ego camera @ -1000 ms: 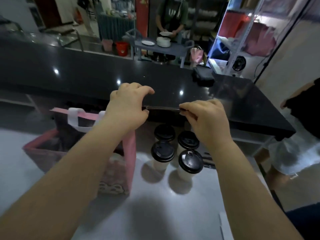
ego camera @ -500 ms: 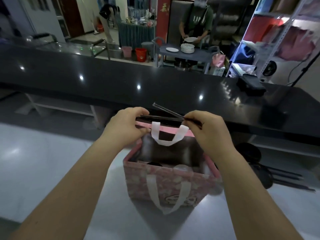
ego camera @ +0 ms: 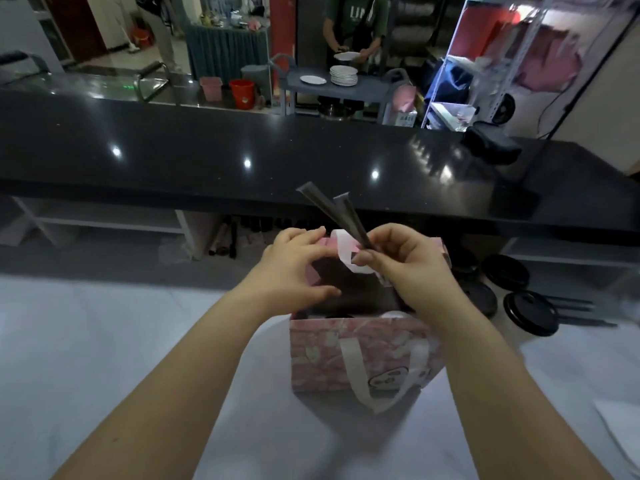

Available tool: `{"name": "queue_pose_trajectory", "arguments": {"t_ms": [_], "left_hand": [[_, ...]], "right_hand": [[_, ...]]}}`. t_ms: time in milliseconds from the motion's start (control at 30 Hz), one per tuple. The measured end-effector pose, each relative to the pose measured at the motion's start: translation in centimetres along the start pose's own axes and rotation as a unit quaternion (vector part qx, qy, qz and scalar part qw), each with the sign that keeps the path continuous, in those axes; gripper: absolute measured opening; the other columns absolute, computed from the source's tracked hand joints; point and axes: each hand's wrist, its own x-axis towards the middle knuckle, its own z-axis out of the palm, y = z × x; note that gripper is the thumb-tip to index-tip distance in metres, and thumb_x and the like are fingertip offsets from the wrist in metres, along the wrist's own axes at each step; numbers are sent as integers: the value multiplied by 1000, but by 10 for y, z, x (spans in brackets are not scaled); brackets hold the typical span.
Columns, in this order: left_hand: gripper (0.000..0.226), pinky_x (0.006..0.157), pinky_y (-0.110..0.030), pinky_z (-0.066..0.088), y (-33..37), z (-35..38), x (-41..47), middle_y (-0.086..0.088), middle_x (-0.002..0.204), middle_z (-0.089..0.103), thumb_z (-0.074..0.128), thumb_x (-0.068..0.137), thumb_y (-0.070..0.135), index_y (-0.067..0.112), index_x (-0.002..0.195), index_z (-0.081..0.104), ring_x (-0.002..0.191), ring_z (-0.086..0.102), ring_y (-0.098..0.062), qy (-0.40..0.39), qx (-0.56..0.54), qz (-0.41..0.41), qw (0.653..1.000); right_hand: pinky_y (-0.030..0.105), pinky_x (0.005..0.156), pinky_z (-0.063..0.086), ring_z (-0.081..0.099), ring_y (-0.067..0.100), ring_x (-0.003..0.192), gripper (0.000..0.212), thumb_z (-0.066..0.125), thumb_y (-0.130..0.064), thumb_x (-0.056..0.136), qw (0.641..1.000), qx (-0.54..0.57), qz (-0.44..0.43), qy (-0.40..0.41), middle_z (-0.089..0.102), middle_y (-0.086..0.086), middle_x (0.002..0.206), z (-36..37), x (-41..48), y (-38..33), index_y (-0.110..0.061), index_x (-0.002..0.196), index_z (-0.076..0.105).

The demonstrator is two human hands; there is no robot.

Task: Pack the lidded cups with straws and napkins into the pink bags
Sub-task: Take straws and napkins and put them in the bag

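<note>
A pink bag (ego camera: 360,355) with white ribbon handles stands open on the white table, right in front of me. My right hand (ego camera: 405,268) pinches two dark wrapped straws (ego camera: 332,213) above the bag's mouth; their free ends point up and to the left. At the bag's far left rim is my left hand (ego camera: 298,268), fingers loosely curved, holding nothing that I can see. The bag's inside is dark and mostly hidden by my hands. Several lidded cups (ego camera: 531,313) with black lids stand to the right of the bag.
More dark straws (ego camera: 581,308) lie behind the cups at the right. A white sheet (ego camera: 620,420) sits at the table's right edge. A raised black counter (ego camera: 242,147) runs across just beyond the table. A person handles plates at a cart in the background.
My left hand has let go of the straws and dropped to the bag's rim. My right hand has tilted the straws from level to steeply upright over the bag.
</note>
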Motion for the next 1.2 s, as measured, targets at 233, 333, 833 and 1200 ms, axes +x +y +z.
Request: {"name": "queue_pose_trajectory", "arguments": {"t_ms": [233, 333, 833, 1200], "left_hand": [[101, 119, -55, 14, -15, 1, 0, 21, 161, 9, 84, 62, 56, 55, 144, 26, 148, -5, -8, -41, -51, -2, 998], [104, 119, -58, 13, -19, -2, 3, 24, 160, 4, 84, 56, 62, 61, 140, 24, 148, -10, -7, -69, -51, 4, 996], [114, 118, -61, 11, -4, -7, -4, 21, 162, -2, 86, 58, 58, 57, 146, 14, 148, -16, -9, -83, -5, 21, 996], [55, 113, -38, 14, -1, 19, -16, 12, 157, 25, 68, 78, 56, 47, 130, 52, 147, 9, -13, 124, -82, 48, 988]], "right_hand": [[19, 80, 50, 64, 0, 83, 20, 77, -9, 78, 972, -233, 35, 19, 69, -13, 79, -9, -3, 25, -26, 80, 67], [24, 82, 50, 62, 2, 88, 20, 75, -15, 80, 932, -355, 66, -18, 67, -16, 86, -24, 1, 25, -32, 79, 65], [37, 98, 38, 49, 22, 118, 37, 70, -29, 84, 804, -594, -13, -29, 62, -2, 119, -20, 11, 29, -24, 120, 62], [40, 92, 49, 60, 13, 100, 22, 74, -11, 83, 919, -359, -114, 118, 66, -11, 100, -71, -42, 23, -21, 102, 71]]}}
